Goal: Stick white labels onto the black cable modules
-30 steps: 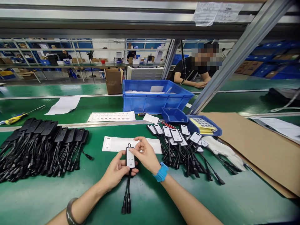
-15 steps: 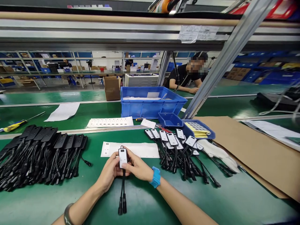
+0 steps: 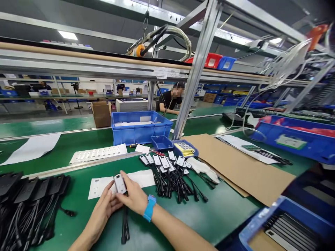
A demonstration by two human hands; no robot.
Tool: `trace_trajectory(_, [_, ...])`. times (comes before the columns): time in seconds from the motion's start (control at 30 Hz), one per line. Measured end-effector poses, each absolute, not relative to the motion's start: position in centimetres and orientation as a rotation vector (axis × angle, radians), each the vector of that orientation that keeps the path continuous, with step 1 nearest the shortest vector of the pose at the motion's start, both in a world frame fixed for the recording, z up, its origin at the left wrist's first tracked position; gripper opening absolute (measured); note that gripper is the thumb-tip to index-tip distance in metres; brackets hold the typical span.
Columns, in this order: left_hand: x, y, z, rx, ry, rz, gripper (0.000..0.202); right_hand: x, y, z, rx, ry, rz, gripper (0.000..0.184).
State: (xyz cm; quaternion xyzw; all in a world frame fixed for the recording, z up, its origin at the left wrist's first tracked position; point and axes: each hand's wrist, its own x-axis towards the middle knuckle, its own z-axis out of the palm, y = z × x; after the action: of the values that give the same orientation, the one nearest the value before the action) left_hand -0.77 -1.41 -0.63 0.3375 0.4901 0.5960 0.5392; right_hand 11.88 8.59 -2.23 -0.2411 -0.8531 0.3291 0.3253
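In the head view, a green bench (image 3: pixel 222 200) crosses the workshop, a slanting metal post (image 3: pixel 195 75) blocking part of the background beside a blue bin (image 3: pixel 141 134). The right hand (image 3: pixel 134 196) grips a white-faced device (image 3: pixel 120 183), partly covering a white sheet (image 3: pixel 143 178); the left hand (image 3: pixel 104 206) curves close, its grip unclear. Black units (image 3: pixel 28 190) crowd the left, labelled units (image 3: pixel 164 162) the right, near flat cardboard (image 3: pixel 235 165).

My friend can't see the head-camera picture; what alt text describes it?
A person's right hand holds a small white-faced black device over a green workbench, the left hand close beside it. Black cabled units lie to the left, white-faced units to the right, and a blue bin stands behind.
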Motion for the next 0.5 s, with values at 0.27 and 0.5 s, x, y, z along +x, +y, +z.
trace_trajectory(0.27, [-1.2, -2.5, -1.5, 2.025, 1.680, 0.652, 0.058, 17.1, 16.1, -0.9, -1.281, -1.953, 0.275, 0.052])
trace_trajectory(0.5, [1.8, -3.3, -1.4, 2.245, 1.524, 0.343, 0.081, 12.2, 11.1, -2.4, -0.874, -2.310, 0.489, 0.026])
